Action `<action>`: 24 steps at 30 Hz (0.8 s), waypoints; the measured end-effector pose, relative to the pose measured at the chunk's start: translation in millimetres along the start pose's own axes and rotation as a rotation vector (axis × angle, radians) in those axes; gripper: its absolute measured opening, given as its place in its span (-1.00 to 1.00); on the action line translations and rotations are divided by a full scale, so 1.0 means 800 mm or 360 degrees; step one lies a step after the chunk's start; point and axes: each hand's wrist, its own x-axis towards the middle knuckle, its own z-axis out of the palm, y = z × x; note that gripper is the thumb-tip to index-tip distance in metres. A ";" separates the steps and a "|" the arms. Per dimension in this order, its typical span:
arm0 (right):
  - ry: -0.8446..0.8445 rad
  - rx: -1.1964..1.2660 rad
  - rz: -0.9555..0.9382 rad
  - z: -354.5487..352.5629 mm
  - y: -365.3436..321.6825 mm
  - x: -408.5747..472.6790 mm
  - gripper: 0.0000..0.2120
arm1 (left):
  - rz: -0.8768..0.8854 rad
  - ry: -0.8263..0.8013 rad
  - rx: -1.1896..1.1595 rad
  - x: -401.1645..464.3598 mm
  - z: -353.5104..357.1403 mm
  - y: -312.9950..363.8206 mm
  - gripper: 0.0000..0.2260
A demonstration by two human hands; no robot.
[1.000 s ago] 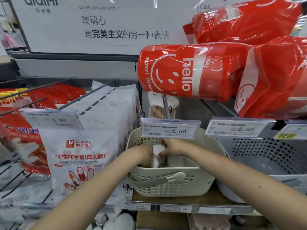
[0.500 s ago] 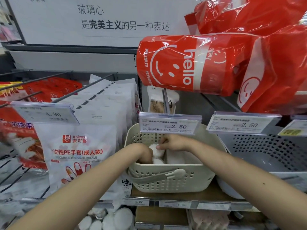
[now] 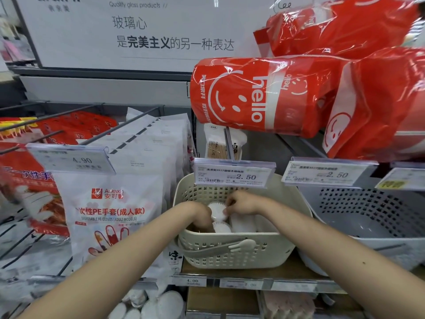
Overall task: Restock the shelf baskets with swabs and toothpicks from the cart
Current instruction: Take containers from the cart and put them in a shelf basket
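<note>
My right hand [image 3: 241, 202] pinches the swab tub [image 3: 217, 211] in the cream basket [image 3: 230, 249]; left hand [image 3: 202, 215], at nine o'clock, grip hidden; a slip could topple neighbouring tubs

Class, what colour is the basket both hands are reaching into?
Cream basket, with small perforations; shown best in the head view.

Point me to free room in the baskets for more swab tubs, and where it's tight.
The grey basket right of the cream basket shows bare floor with nothing visible inside. In the cream basket, the left hand and right hand crowd the swab tubs on its left side; its far right corner looks open, partly hidden.
</note>
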 end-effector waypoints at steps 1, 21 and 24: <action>-0.0006 -0.0031 0.0002 -0.001 -0.001 -0.002 -0.74 | 0.0003 -0.0008 0.0004 -0.001 -0.001 0.000 -0.54; 0.0406 -0.0016 -0.0223 -0.050 0.019 -0.110 -0.83 | 0.0049 0.0388 -0.0152 -0.035 -0.031 -0.003 -0.67; 0.0591 -0.0078 -0.0305 -0.043 0.008 -0.143 -0.80 | 0.0204 0.0785 -0.0050 -0.075 -0.026 0.007 -0.63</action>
